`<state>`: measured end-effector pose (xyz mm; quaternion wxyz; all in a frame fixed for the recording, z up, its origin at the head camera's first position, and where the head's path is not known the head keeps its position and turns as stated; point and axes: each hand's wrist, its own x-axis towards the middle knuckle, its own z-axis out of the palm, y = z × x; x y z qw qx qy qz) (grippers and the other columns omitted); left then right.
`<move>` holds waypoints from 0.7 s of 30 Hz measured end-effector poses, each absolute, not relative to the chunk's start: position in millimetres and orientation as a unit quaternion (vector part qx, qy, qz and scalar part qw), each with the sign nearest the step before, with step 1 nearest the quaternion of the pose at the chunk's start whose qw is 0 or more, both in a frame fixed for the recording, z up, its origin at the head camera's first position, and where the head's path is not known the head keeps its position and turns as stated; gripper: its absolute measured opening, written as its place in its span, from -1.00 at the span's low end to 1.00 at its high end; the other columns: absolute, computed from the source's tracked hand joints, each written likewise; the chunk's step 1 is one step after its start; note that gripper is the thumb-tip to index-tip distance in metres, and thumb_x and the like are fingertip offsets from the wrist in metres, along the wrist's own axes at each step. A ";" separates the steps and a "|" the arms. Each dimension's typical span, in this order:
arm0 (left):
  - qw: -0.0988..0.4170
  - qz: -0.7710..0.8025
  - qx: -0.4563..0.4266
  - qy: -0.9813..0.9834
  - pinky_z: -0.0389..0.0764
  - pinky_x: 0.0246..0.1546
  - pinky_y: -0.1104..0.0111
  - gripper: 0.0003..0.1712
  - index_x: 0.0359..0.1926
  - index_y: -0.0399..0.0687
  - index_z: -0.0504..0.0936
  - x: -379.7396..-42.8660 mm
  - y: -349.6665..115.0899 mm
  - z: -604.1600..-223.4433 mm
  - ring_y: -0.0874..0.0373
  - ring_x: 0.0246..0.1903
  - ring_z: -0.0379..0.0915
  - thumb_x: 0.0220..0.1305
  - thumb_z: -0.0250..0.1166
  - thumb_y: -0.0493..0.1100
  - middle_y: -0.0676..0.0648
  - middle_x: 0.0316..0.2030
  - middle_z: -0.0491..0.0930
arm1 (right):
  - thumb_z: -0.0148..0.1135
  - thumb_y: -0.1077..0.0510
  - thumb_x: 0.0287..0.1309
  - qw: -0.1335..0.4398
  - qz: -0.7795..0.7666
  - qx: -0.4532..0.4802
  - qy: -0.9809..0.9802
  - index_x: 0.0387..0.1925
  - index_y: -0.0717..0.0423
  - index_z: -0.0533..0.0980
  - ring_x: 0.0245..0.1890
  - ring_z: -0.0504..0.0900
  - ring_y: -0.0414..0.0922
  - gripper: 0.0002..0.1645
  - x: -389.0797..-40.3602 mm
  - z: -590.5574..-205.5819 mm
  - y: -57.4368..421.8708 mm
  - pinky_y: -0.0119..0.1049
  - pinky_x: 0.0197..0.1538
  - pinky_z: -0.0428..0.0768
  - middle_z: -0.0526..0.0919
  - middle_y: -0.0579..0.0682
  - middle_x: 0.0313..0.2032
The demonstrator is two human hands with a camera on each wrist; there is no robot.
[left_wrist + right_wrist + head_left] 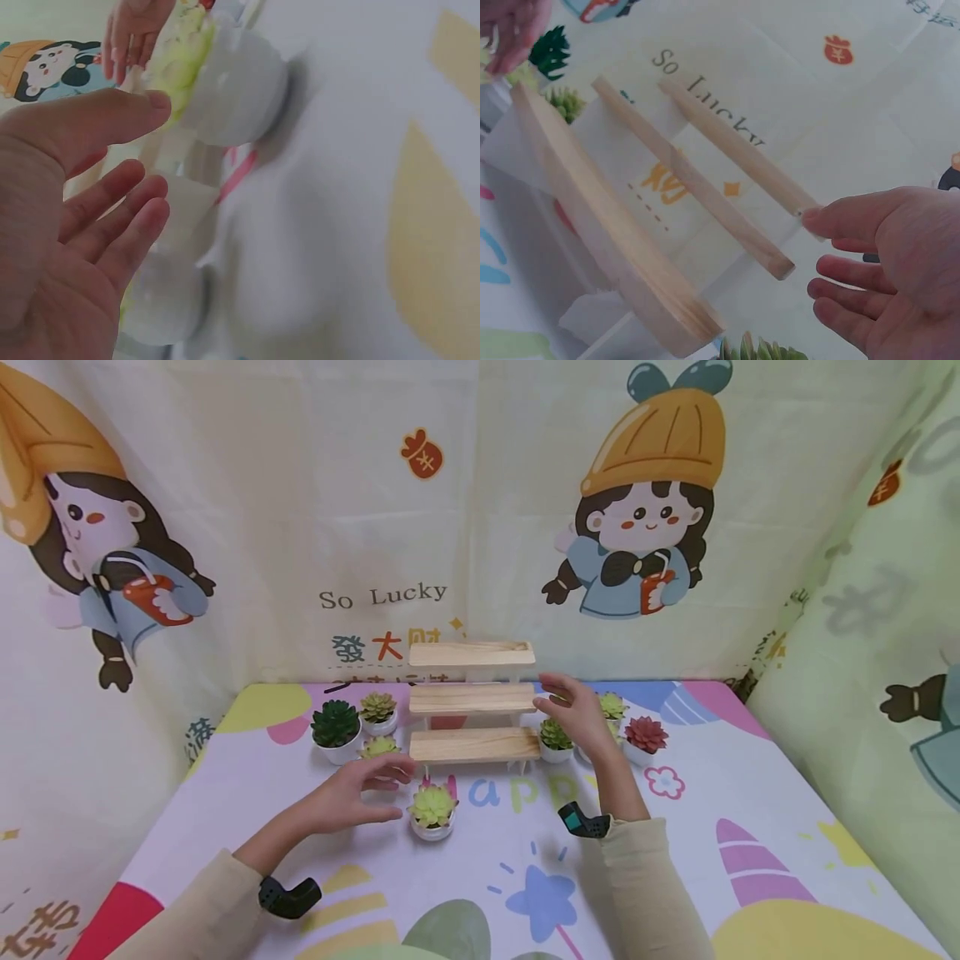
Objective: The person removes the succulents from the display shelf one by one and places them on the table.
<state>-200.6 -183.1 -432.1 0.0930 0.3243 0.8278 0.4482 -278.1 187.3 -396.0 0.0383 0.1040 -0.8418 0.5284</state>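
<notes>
A three-tier wooden display stand (474, 745) with white supports stands at the middle of the table. In front of its left end sits a light green potted succulent (432, 810) in a white pot. My left hand (348, 793) hovers just left of that pot, thumb and fingers apart, holding nothing; the left wrist view shows the same pot (240, 90) beyond the thumb. My right hand (576, 714) is by the right end of the middle tier, fingers extended. In the right wrist view its thumb overlaps an end of a shelf board (742, 154); whether it touches, I cannot tell.
Left of the stand are a dark green succulent (336, 727), an olive one (378, 710) and a pale green one (379, 747). To its right stand a green succulent (555, 737), a red one (646, 737) and a yellow-green one (612, 705). A printed curtain (495, 527) hangs behind.
</notes>
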 end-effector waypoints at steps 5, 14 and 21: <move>0.056 0.442 0.306 0.842 0.58 0.10 0.15 -0.38 0.24 -0.13 0.41 -205.0 -182.2 -418.3 -0.03 0.09 0.53 0.16 0.39 -0.21 -0.18 0.09 0.56 | 0.22 0.03 0.28 0.049 0.528 0.111 -0.841 0.30 0.05 0.37 0.34 0.39 0.01 -0.41 -272.9 -396.1 188.9 -0.10 0.34 0.43 0.44 0.09 0.30; -0.023 0.422 0.287 0.859 0.59 0.07 0.09 -0.41 0.27 -0.14 0.39 -216.9 -182.5 -402.7 -0.06 0.13 0.50 0.23 0.34 -0.23 -0.15 0.16 0.52 | 0.17 -0.08 0.30 0.075 0.509 0.114 -0.850 0.32 -0.05 0.37 0.35 0.39 0.01 -0.41 -261.8 -396.4 189.7 -0.06 0.34 0.43 0.45 0.01 0.31; -0.084 0.367 0.290 0.880 0.59 0.08 0.03 -0.40 0.31 -0.11 0.37 -228.9 -180.5 -392.3 -0.09 0.17 0.46 0.27 0.31 -0.18 -0.15 0.21 0.46 | 0.15 -0.11 0.31 0.113 0.487 0.128 -0.857 0.34 -0.06 0.36 0.35 0.38 0.03 -0.39 -254.6 -395.0 192.8 -0.06 0.37 0.38 0.42 0.01 0.33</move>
